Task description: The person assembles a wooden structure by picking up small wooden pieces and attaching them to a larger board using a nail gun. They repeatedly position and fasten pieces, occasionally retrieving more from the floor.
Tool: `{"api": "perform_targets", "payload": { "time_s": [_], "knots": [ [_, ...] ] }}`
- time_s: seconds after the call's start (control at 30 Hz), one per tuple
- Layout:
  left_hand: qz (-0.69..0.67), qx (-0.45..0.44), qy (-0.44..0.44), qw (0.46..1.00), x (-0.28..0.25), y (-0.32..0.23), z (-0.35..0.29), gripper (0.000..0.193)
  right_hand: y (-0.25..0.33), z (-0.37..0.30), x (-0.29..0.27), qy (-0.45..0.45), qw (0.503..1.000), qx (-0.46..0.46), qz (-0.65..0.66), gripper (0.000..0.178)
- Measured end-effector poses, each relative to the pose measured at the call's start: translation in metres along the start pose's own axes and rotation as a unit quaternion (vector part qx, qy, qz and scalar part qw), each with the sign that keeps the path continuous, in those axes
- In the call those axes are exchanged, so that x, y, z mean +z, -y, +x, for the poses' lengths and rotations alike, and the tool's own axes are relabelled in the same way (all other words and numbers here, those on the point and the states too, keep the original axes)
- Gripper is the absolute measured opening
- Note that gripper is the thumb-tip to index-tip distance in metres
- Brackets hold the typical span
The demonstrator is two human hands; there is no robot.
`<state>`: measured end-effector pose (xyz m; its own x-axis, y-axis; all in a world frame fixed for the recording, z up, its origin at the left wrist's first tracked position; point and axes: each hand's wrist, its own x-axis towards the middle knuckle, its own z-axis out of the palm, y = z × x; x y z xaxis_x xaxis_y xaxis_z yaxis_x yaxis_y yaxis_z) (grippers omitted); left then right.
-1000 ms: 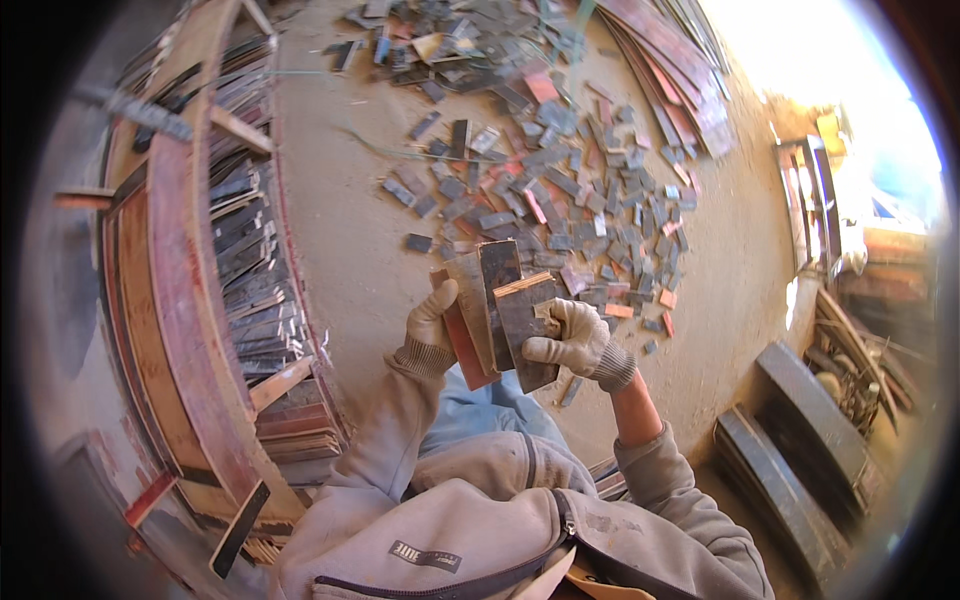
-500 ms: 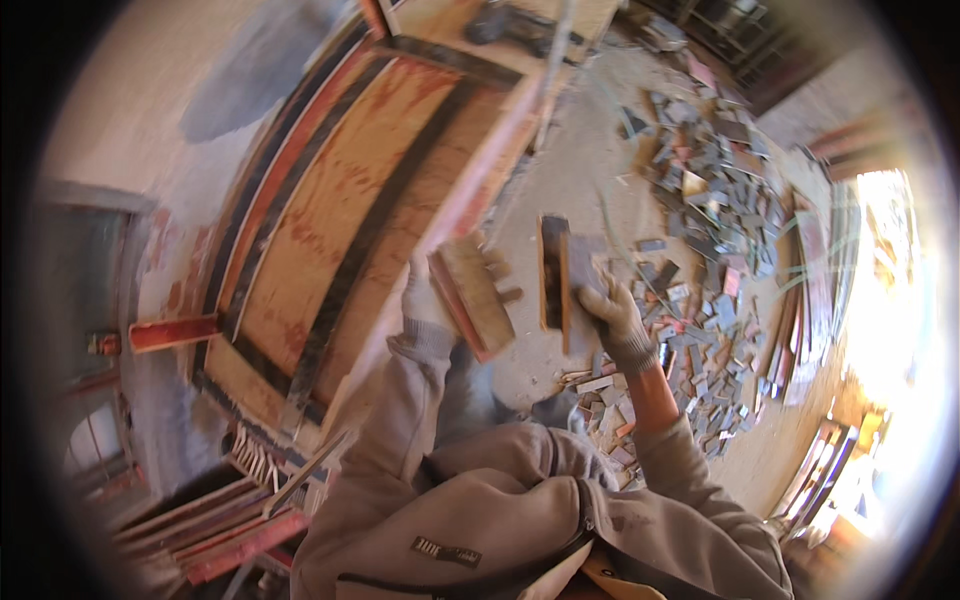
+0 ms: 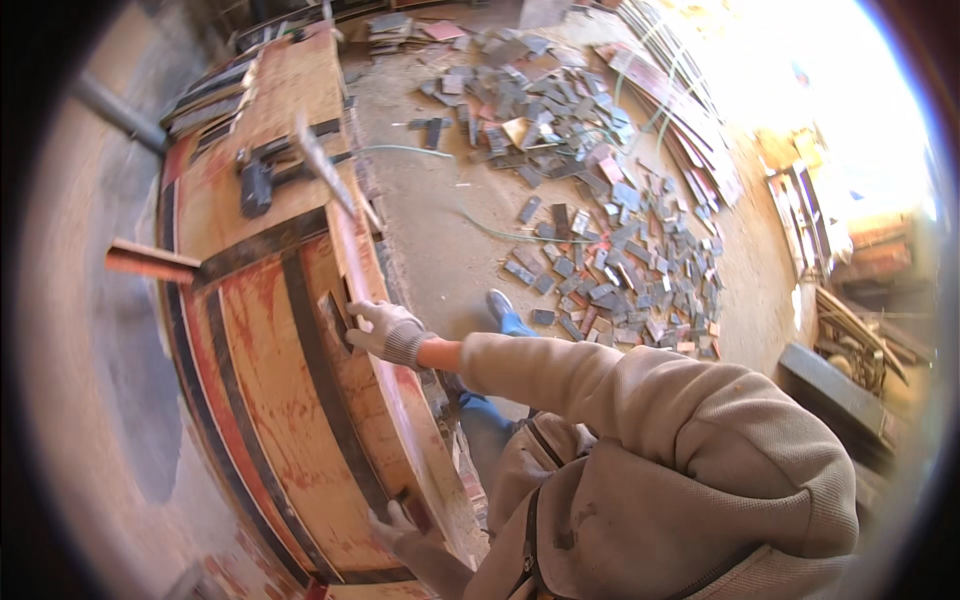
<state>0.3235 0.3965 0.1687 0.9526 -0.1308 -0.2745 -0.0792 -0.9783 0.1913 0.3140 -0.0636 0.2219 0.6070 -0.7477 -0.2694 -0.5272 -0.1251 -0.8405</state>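
Observation:
A long wooden panel (image 3: 265,345) with dark and reddish strips lies on my left, a raised pinkish rail (image 3: 385,370) along its near side. My gloved right hand (image 3: 380,330) reaches across to this rail, closed on a small wooden block (image 3: 333,322) that rests against its inner side. Farther down the panel, low in the picture, my gloved left hand (image 3: 398,527) grips a dark reddish wooden block (image 3: 415,510) beside the same rail. Part of the left hand's fingers is hidden.
A black power tool (image 3: 258,185) lies on the panel's far part. Many scrap wood pieces (image 3: 600,265) cover the floor, with a thin green hose (image 3: 520,237) among them. Long boards (image 3: 680,130) are stacked beyond. A reddish bar (image 3: 150,262) juts out toward the wall.
My view has swung and I have turned toward the panel. Both hands, earlier holding wooden blocks up over the floor, have moved left and down to the panel's rail with blocks.

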Motion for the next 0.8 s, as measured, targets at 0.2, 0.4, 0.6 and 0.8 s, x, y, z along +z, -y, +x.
{"api": "perform_targets", "payload": {
  "time_s": [0.2,0.4,0.6,0.8],
  "knots": [
    [-0.412,-0.101,0.110,0.899,0.010,-0.194,0.009,0.037,-0.154,-0.027,-0.144,0.074,0.991,0.105,-0.028,0.025],
    [-0.312,0.087,0.234,0.917,0.090,-0.449,0.017,0.041,-0.332,-0.022,-0.297,-0.033,0.947,0.308,-0.084,0.038],
    [-0.200,0.256,0.317,0.891,0.209,-0.625,0.032,0.026,-0.465,0.100,-0.381,-0.128,0.923,0.346,-0.106,0.036],
    [-0.180,0.379,0.398,0.816,0.358,-0.746,0.073,0.033,-0.589,0.313,-0.402,-0.124,0.934,0.315,-0.115,0.058]
  ]
}}
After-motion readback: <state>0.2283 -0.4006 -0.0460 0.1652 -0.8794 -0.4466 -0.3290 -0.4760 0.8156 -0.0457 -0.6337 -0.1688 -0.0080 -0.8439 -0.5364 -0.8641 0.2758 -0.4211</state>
